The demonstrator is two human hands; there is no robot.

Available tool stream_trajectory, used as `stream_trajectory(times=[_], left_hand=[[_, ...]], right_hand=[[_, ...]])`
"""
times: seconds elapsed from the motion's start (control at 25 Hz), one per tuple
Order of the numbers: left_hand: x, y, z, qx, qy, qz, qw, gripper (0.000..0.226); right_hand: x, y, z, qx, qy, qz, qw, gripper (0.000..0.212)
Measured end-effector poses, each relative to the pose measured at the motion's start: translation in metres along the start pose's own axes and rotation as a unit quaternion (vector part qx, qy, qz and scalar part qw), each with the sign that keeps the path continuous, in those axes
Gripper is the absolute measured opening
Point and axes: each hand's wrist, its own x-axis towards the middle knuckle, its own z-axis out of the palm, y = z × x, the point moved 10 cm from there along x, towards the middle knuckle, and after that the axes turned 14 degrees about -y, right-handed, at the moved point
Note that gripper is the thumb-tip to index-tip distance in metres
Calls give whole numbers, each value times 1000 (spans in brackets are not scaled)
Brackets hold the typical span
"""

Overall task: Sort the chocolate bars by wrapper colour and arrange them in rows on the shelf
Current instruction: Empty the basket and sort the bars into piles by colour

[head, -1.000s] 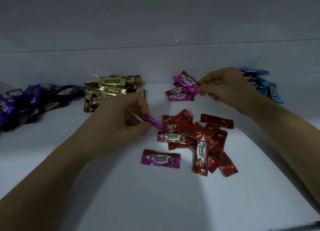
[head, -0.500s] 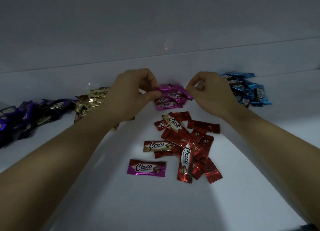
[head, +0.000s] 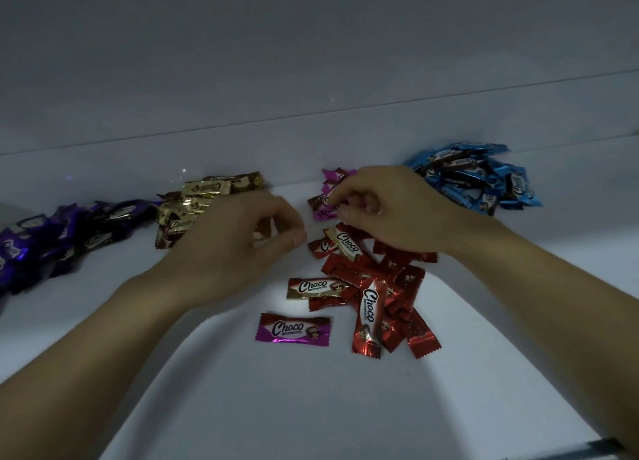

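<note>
On the white shelf [head: 311,407] lie piles sorted by colour: purple bars [head: 52,242] at the left, gold bars [head: 197,197], a small pink pile [head: 328,183] at the back middle, and blue bars [head: 477,179] at the right. A mixed heap of red bars [head: 383,286] sits in the middle, with two gold bars [head: 316,288] in it. One pink bar [head: 293,329] lies alone in front. My right hand [head: 390,207] is over the pink pile and pinches a pink bar there. My left hand [head: 242,245] hovers loosely curled between the gold pile and the red heap, holding nothing.
The shelf's back wall [head: 311,96] rises right behind the piles. Bare white shelf stretches in front of the red heap, down to the shelf's front edge at the lower right corner [head: 601,449].
My left hand carried a pink bar to the pink pile, let it go and drew back to the left. My right hand shifted left onto the pink pile.
</note>
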Motion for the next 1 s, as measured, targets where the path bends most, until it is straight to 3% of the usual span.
stream_trajectory(times=[0.12, 0.24, 0.36, 0.56, 0.72, 0.84, 1.0], left_hand=[[-21, -6, 22, -56, -73, -25, 995, 33], [-22, -5, 36, -33, -135, 11, 990, 34], [-22, -12, 32, -56, -126, 4, 990, 8], [-22, -7, 36, -57, -120, 19, 991, 40], [-21, -5, 39, -63, -119, 32, 990, 31], [-23, -7, 28, -137, -86, 20, 987, 15], [-27, -4, 9, -201, -62, 33, 977, 12]], right_hand=[[1, -11, 23, -51, -70, -18, 996, 25], [1, -7, 15, 0, -42, -1, 999, 14], [-1, 9, -3, 99, 9, 40, 994, 10], [-4, 20, -11, 181, 25, 63, 981, 11], [-5, 23, -8, 245, 3, 71, 967, 6], [-6, 24, -6, 334, -5, 70, 940, 9], [-6, 25, -2, 407, -4, 78, 910, 11]])
